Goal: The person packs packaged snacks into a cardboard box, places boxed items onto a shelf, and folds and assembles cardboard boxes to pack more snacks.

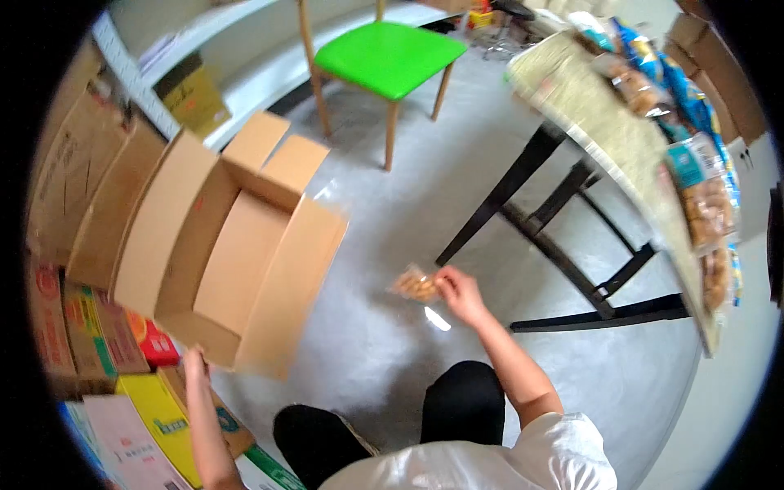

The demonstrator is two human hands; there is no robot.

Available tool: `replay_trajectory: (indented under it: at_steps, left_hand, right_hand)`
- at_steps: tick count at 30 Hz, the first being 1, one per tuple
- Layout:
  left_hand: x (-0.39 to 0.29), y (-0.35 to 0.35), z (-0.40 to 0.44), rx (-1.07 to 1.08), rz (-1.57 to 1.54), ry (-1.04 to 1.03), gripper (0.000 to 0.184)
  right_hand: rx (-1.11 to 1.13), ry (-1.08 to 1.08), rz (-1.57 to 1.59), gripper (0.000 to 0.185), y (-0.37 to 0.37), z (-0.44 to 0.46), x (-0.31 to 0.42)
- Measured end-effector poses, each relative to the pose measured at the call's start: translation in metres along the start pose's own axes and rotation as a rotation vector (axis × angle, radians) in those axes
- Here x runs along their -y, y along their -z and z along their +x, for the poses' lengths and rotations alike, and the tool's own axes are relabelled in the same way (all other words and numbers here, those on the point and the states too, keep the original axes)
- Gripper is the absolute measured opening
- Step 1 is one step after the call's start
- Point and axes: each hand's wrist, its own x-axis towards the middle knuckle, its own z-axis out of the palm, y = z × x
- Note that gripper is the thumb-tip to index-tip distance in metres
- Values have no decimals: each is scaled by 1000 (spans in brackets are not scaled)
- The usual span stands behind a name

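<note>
My right hand (462, 296) is closed on the edge of a small clear bag of brown snacks (415, 286), held above the grey floor. The exact kind of snack is too small to tell. At lower left, my left hand (195, 364) grips the near edge of an open cardboard box (241, 253), with its fingers partly hidden. The box's flaps are spread outward, and its bare brown bottom shows. The bag is to the right of the box, apart from it.
At right stands a table (572, 90) with black legs, carrying several bags of snacks (704, 192). A green chair (390, 57) stands ahead by white shelving (245, 90). Cartons (159, 425) are stacked at lower left.
</note>
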Motion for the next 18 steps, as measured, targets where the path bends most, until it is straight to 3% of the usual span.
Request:
replay_trajectory:
  at_steps: [2,4,6,8,10,11,13,17,18]
  left_hand:
    - [-21,-7,-27,-43,-121,43,48]
    - [-20,10,-27,66,-171,34,42]
    - [-30,18,-46,38,-227,141,30]
    - [-81,7,-100,19,-70,224,17]
    - [-93,15,-117,-18,-131,268,11]
    - [-105,20,-129,-4,-133,261,11]
    - [-133,34,-152,-14,-179,393,10]
    - [-196,70,-199,33,-203,411,9]
    - [-212,79,-211,36,-173,383,23]
  right_hand:
    - [-62,283,-101,7,24,1,80]
    - [-52,510,-239,17,59,-6,160]
    - [-56,585,-301,29,90,-20,226]
    - [-68,572,-299,25,123,-29,276]
    - [-229,419,-39,15,159,-32,317]
    - [-334,324,52,5,183,-31,337]
    - [-478,-13,337,7,223,-29,345]
    - [-839,-2,815,7,304,-15,330]
    - [-924,-25,848,7,323,-13,318]
